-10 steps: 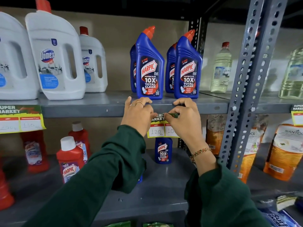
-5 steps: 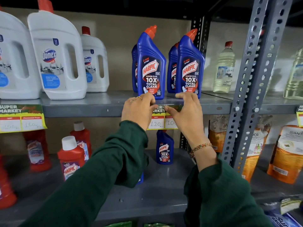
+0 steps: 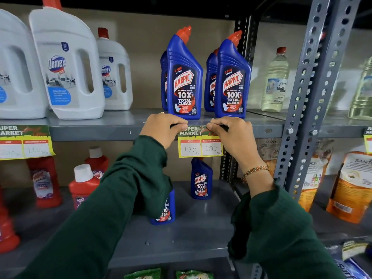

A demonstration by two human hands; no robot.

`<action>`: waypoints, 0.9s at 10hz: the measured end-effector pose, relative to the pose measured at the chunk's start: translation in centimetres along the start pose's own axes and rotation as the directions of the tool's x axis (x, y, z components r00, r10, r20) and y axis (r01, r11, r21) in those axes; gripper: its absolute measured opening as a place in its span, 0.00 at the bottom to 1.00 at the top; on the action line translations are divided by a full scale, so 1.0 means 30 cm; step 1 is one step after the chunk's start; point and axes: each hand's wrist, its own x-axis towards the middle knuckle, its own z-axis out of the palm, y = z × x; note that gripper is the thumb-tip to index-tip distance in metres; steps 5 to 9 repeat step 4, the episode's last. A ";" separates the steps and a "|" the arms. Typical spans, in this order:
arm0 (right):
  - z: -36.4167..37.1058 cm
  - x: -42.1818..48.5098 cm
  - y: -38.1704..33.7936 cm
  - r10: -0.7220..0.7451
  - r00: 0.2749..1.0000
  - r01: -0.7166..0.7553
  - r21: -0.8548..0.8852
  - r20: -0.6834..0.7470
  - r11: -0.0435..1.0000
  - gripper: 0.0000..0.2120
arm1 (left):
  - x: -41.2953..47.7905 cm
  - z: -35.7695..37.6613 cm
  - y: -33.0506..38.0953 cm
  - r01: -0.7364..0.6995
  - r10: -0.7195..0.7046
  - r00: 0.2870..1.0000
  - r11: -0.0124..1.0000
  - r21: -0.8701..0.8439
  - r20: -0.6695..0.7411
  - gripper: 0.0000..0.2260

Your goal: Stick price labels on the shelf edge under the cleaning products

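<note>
Nearest, two dark green sleeves reaching up from the bottom corners. Low down, a grey metal lower shelf (image 3: 181, 238) carrying small blue Harpic bottles (image 3: 201, 179) at centre, red bottles (image 3: 83, 184) to the left and orange pouches (image 3: 350, 186) to the right.

Above that, left hand (image 3: 163, 130) and right hand (image 3: 233, 135), both curled, fingers narrow, pressed against the front of the grey shelf edge (image 3: 96, 132). Between them the price label (image 3: 200, 142), held flat to the edge at its top corners: left fingertips (image 3: 180, 125) on the upper left corner, right fingertips (image 3: 211, 125) on the upper right. Green "SUPER MARKET" header against the metal, yellow lower part hanging below the edge, handwritten 120 and 100 in two white boxes. A braided bracelet (image 3: 254, 171) at the right wrist.

Further left along the same edge, a second label (image 3: 26, 141) already stuck, under the white Domex jugs (image 3: 66, 65).

On top of that shelf, directly over the hands, tall blue Harpic bottles (image 3: 185, 77) with red caps, standing upright in two pairs. To the right, a perforated grey upright (image 3: 314, 87), bolted; beyond it clear bottles of pale liquid (image 3: 275, 81). At the back, a plain beige wall (image 3: 145, 57), dark overhead.
</note>
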 end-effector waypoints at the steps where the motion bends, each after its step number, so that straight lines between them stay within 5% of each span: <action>1: 0.002 -0.005 0.014 -0.061 0.998 0.061 -0.005 -0.003 0.998 0.08 | -0.001 -0.025 -0.014 -0.008 0.009 0.998 1.000 -0.019 0.059 0.09; 9: -0.008 -0.007 0.014 -0.079 0.997 0.080 -0.031 0.014 0.996 0.10 | -0.015 -0.028 -0.002 0.013 -0.012 0.998 1.000 -0.019 0.056 0.11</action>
